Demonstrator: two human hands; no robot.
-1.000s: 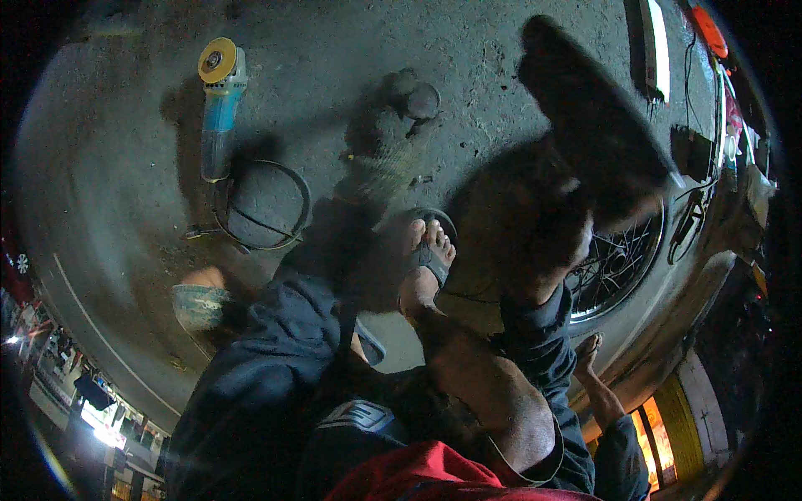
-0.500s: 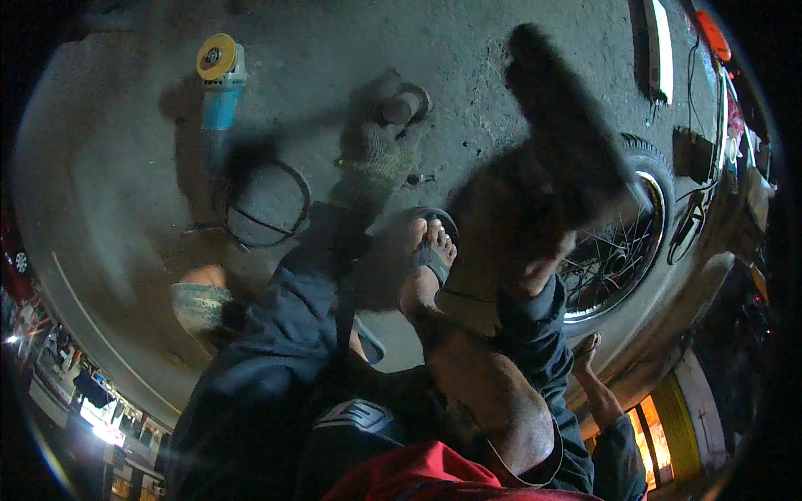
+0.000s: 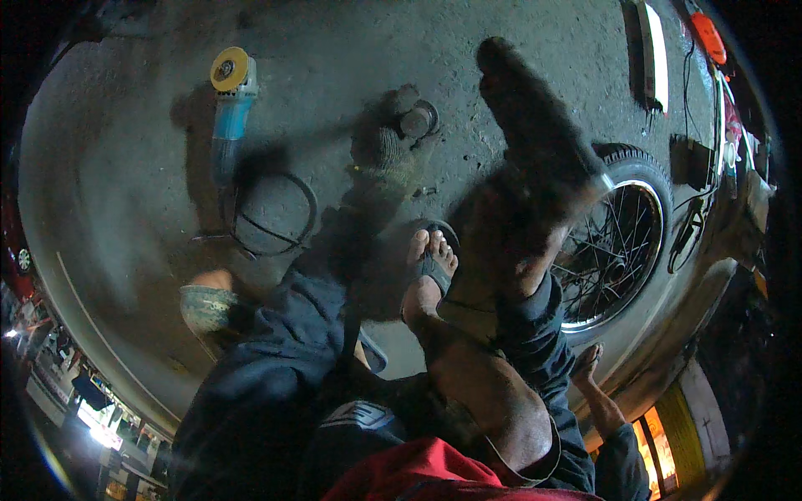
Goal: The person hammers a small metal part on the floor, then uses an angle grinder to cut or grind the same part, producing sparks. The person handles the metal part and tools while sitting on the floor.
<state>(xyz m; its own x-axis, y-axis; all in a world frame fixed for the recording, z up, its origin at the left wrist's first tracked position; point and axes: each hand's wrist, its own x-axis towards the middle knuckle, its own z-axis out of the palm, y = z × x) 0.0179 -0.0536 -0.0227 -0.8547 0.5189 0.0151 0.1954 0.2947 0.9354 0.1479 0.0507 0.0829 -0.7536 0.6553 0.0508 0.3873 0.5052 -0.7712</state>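
Dark object (image 3: 535,117) further left, wheel (image 3: 616,271) more exposed

A dim repair workshop, by the look of its rough grey floor (image 3: 322,63), a blue angle grinder (image 3: 230,121) left of the left hand's gloved fingers (image 3: 390,146), and a spoked wheel (image 3: 616,272) well to their right

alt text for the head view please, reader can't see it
A right hand grips a long dark object, blurred, above a dimly lit floor, while the gloved left hand holds a round-topped piece. A blue and yellow angle grinder lies to the left, a spoked wheel to the right.
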